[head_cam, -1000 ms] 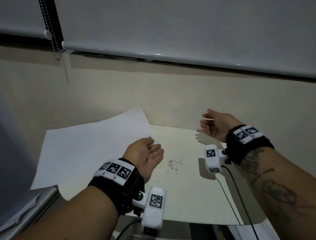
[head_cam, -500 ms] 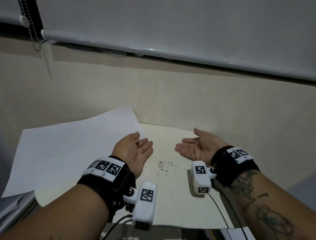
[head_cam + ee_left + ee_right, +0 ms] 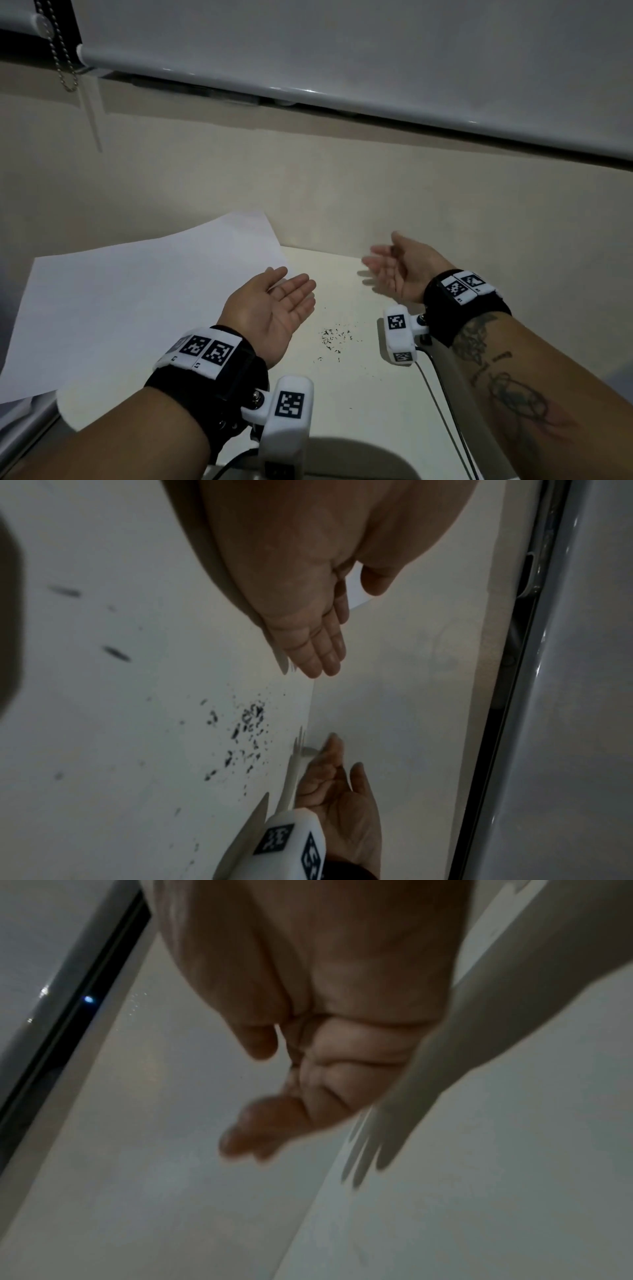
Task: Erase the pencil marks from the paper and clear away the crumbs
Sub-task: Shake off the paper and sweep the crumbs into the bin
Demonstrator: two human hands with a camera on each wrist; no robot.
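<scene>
I see both hands empty, fingers straight: left hand (image 3: 274,308) near, right hand (image 3: 399,270) blurred, farther right. Eraser crumbs (image 3: 334,337) lie between on the bench (image 3: 359,404); only the head view shows the whole paper (image 3: 137,291), far left.

Dim beige wall (image 3: 308,178), grey blind (image 3: 342,44)

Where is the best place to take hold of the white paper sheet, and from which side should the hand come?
Probably the paper sheet's near-left part, which seems to overhang the table's left edge: a thumb and fingers could pinch it from the left. Elsewhere it lies flat, giving fingers nothing to get under. The left hand is closest, open and palm up; the right hand is farther off.
</scene>
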